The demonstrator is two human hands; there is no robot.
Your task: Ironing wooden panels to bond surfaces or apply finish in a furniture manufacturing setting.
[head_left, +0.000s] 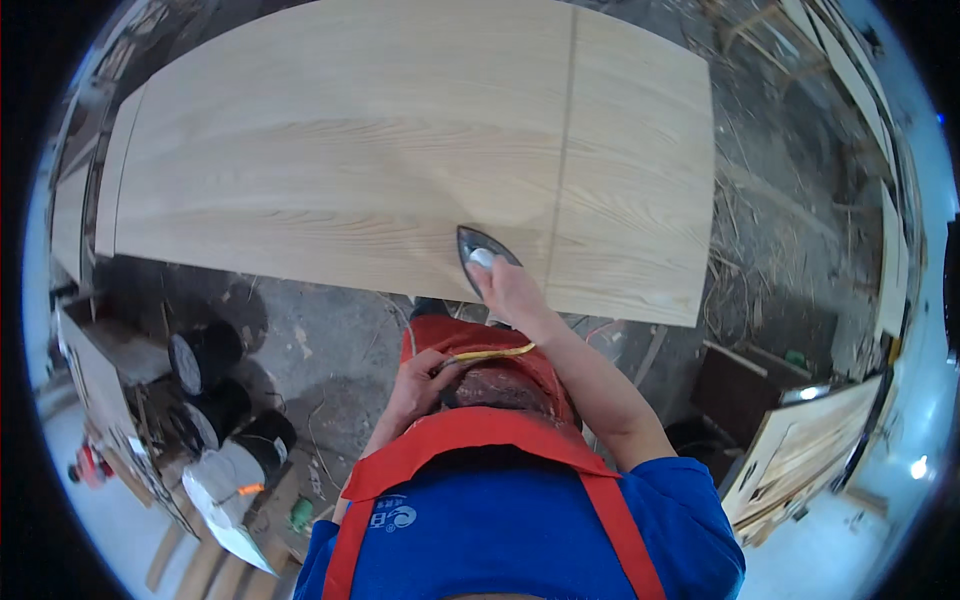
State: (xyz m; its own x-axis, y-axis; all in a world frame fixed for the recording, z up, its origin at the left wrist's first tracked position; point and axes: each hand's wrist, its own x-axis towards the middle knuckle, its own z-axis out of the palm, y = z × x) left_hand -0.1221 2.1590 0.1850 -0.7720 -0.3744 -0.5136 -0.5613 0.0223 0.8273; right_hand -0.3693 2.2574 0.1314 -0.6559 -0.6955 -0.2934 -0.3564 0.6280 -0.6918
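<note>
Red apron up close, left hand (pixel 415 385) closed on a yellow strip (pixel 490 353) at the waist. Right hand (pixel 510 290) grips the iron (pixel 478 250), pressing it flat on the veneer panel (pixel 350 150) near the front edge, just left of a seam (pixel 560 150). Judging by that, most of the sheet remains. Black rolls (pixel 215 385) sit left on the floor; nothing blocks the surface.

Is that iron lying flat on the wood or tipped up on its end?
Flat. The iron lies soleplate-down on the pale wood panel, with the right hand gripping its handle from above.
</note>
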